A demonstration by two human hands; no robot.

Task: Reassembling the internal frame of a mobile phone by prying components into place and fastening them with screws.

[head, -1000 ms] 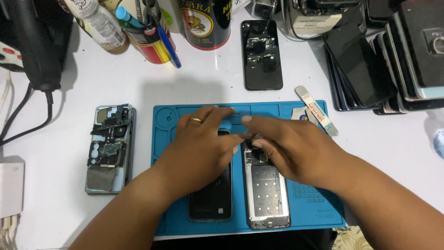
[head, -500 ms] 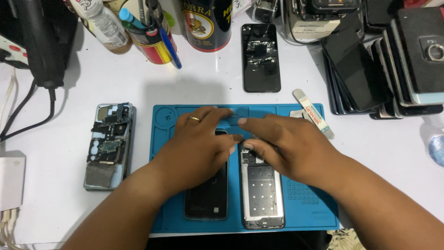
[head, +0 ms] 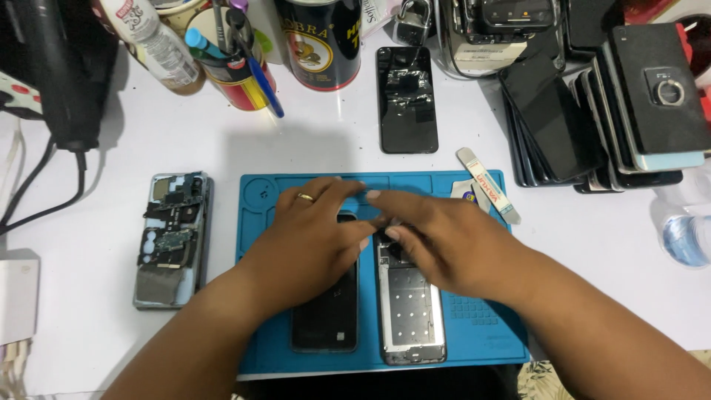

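White workbench [head: 311,141] crowded on three sides frames a blue repair mat [head: 481,333], where a person bends over two phones lying side by side. Since half a second ago both hands have barely shifted, staying together over the phones' top ends, which suggests fine work at that spot goes on. Left hand [head: 315,237], ring on one finger, rests flat with fingers loosely spread on the dark phone [head: 326,315]; right hand [head: 444,241] curls its fingertips onto the top of the opened phone frame [head: 411,311], though whether they pinch anything cannot be told. Open room lies on the mat's right part; a stack of phones [head: 592,118], cans [head: 318,41] and a stripped phone [head: 172,237] hem the edges.
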